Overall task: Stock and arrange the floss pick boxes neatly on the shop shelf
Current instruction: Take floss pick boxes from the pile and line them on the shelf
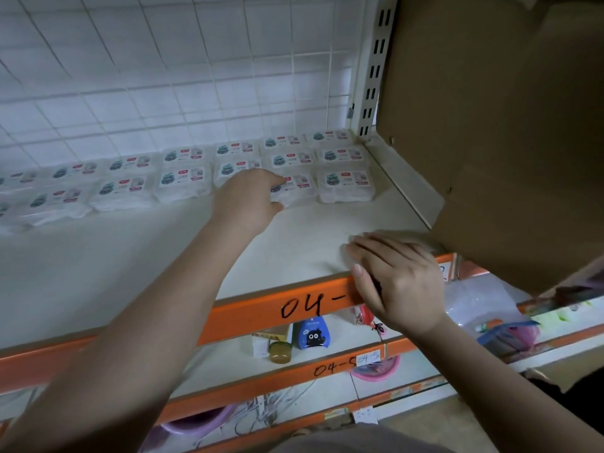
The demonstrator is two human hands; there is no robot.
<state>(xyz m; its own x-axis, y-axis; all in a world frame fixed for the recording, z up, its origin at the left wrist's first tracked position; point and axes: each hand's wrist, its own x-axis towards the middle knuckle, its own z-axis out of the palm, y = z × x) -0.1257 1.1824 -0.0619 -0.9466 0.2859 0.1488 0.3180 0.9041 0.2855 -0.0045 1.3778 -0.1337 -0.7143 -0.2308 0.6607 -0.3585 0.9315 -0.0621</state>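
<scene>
A good part of the stocking looks done: the floss pick boxes (183, 183) lie in tidy rows along the far edge of the shelf (98, 276), running from the far left to the upright post at the right, two or three deep, while the whole near half of the shelf is bare, so I'd judge there is plenty of room still to fill. The left hand (246, 199) reaches to the front row, its curled fingers seeming to pinch one box (295, 188), which it partly hides. The right hand (397, 282) lies with fingers straight over the orange front rail (261, 308), gripping nothing. The boxes are small, white and translucent, each with a printed label on top, lying flat and close together.
</scene>
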